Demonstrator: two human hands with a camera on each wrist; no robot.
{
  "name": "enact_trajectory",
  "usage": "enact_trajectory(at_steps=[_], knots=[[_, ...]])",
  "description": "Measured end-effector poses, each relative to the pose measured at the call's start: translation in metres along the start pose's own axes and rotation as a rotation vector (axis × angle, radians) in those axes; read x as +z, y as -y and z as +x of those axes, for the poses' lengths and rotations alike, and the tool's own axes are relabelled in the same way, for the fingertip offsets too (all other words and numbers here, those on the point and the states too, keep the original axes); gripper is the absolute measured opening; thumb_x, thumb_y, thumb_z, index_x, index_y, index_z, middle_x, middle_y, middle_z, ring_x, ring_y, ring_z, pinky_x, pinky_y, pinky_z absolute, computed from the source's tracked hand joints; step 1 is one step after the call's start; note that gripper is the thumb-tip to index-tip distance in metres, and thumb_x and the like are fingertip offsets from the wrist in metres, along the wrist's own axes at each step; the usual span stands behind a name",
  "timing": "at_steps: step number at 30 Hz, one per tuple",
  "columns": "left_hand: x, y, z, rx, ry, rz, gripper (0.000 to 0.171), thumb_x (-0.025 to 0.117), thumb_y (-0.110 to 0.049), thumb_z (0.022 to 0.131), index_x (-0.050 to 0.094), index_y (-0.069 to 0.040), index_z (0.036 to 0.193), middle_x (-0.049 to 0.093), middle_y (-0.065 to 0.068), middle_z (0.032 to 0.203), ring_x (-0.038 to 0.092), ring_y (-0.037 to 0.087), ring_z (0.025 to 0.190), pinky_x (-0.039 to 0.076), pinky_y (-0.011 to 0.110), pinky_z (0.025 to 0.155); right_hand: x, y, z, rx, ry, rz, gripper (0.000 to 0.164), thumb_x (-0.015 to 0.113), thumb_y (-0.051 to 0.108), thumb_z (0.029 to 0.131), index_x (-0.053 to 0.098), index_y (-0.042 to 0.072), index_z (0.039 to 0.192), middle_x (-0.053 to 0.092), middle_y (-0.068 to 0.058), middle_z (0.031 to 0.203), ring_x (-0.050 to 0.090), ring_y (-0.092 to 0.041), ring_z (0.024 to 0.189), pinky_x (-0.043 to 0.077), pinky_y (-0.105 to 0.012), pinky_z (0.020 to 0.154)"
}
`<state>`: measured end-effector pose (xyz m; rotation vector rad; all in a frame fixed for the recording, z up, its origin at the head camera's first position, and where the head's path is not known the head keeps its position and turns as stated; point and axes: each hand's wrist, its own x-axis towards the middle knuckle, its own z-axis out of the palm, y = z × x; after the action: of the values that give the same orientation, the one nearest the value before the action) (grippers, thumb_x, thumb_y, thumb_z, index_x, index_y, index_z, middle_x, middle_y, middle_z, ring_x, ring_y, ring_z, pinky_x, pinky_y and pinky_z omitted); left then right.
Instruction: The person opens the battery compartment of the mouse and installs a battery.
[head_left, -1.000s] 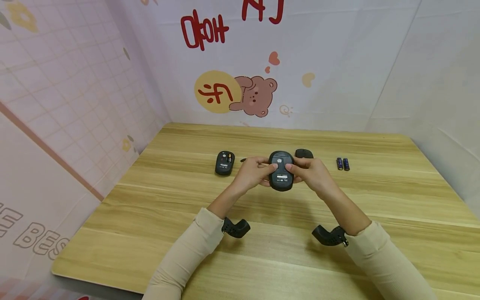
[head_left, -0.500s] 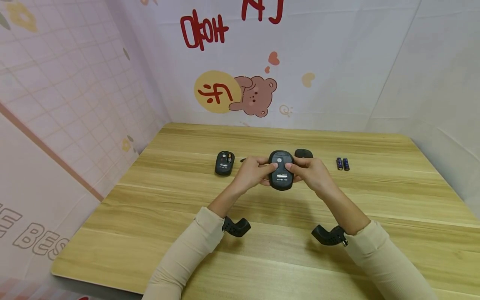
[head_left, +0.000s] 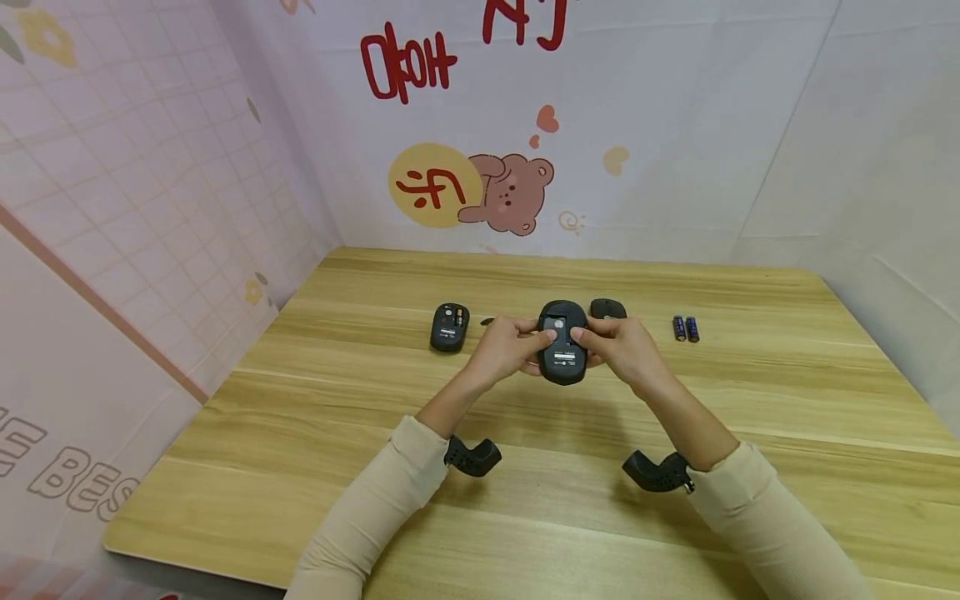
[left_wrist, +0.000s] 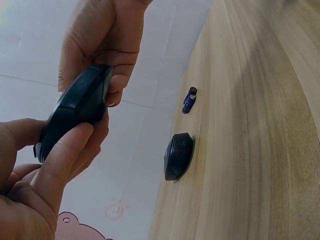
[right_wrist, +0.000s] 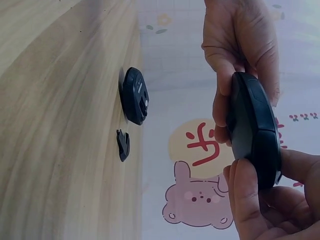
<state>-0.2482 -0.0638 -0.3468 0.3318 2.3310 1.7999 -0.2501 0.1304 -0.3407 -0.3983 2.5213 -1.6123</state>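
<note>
A black computer mouse (head_left: 564, 367) is held up above the table by both hands, its underside with a white label facing the head camera. My left hand (head_left: 504, 346) grips its left side, thumb on the underside and fingers behind. The right hand (head_left: 624, 346) grips the opposite side in the same way. Between the thumbs, the underside panel has a dark gap along its upper edge. In the left wrist view the mouse (left_wrist: 75, 107) appears edge-on between the fingers; the right wrist view also shows the held mouse (right_wrist: 254, 130) from its side.
Left on the wooden table (head_left: 337, 400) lies an upturned mouse (head_left: 450, 327) with its battery bay uncovered. A small black cover (right_wrist: 123, 145) lies near it. Behind the right hand sits another black mouse (head_left: 607, 308). Two blue batteries (head_left: 686, 328) lie farther right.
On the held mouse, the underside panel has shifted slightly and a dark gap now shows at its upper edge. Both hands keep nearly the same place and grip.
</note>
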Motion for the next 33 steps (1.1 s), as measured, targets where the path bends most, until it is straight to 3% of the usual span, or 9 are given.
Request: enact_trajectory(at_steps=[10, 17, 24, 27, 33], knots=[[0.0002, 0.0006, -0.0007, 0.010, 0.004, -0.002, 0.038, 0.061, -0.016, 0.094, 0.057, 0.003, 0.126, 0.069, 0.018, 0.100, 0.070, 0.023, 0.075, 0.059, 0.030, 0.061, 0.0000, -0.0007, 0.0007, 0.015, -0.002, 0.008, 0.049, 0.056, 0.023, 0.096, 0.046, -0.009, 0.132, 0.048, -0.029, 0.131, 0.067, -0.014, 0.072, 0.048, -0.048, 0.093], [0.0011, 0.0005, 0.0009, -0.007, 0.012, -0.003, 0.037, 0.060, -0.015, 0.094, 0.056, 0.003, 0.127, 0.067, 0.021, 0.103, 0.069, 0.030, 0.082, 0.059, 0.034, 0.064, 0.0008, -0.0012, 0.0009, 0.026, -0.025, -0.002, 0.051, 0.057, 0.026, 0.096, 0.048, -0.010, 0.131, 0.064, -0.027, 0.106, 0.067, -0.014, 0.069, 0.049, -0.049, 0.093], [0.0013, -0.0016, -0.0021, 0.010, 0.003, -0.008, 0.037, 0.061, -0.016, 0.094, 0.058, 0.004, 0.126, 0.069, 0.018, 0.097, 0.070, 0.023, 0.074, 0.059, 0.030, 0.061, 0.0016, -0.0014, 0.0004, 0.039, -0.038, 0.010, 0.052, 0.058, 0.027, 0.095, 0.048, -0.011, 0.130, 0.064, -0.027, 0.106, 0.067, -0.014, 0.067, 0.044, -0.053, 0.097], [0.0018, 0.0020, 0.0000, 0.014, 0.000, -0.008, 0.037, 0.061, -0.017, 0.094, 0.058, 0.003, 0.125, 0.070, 0.017, 0.096, 0.070, 0.021, 0.073, 0.059, 0.029, 0.059, 0.0018, -0.0020, 0.0008, 0.040, -0.046, 0.011, 0.051, 0.058, 0.027, 0.095, 0.048, -0.011, 0.130, 0.063, -0.028, 0.107, 0.067, -0.013, 0.067, 0.048, -0.048, 0.093], [0.0026, 0.0012, -0.0005, 0.017, 0.007, -0.015, 0.036, 0.061, -0.015, 0.094, 0.059, 0.004, 0.124, 0.070, 0.018, 0.096, 0.070, 0.021, 0.073, 0.059, 0.032, 0.062, 0.0018, -0.0018, 0.0030, 0.047, -0.074, 0.014, 0.047, 0.057, 0.025, 0.096, 0.052, -0.011, 0.126, 0.062, -0.030, 0.109, 0.065, -0.010, 0.062, 0.058, -0.027, 0.071]])
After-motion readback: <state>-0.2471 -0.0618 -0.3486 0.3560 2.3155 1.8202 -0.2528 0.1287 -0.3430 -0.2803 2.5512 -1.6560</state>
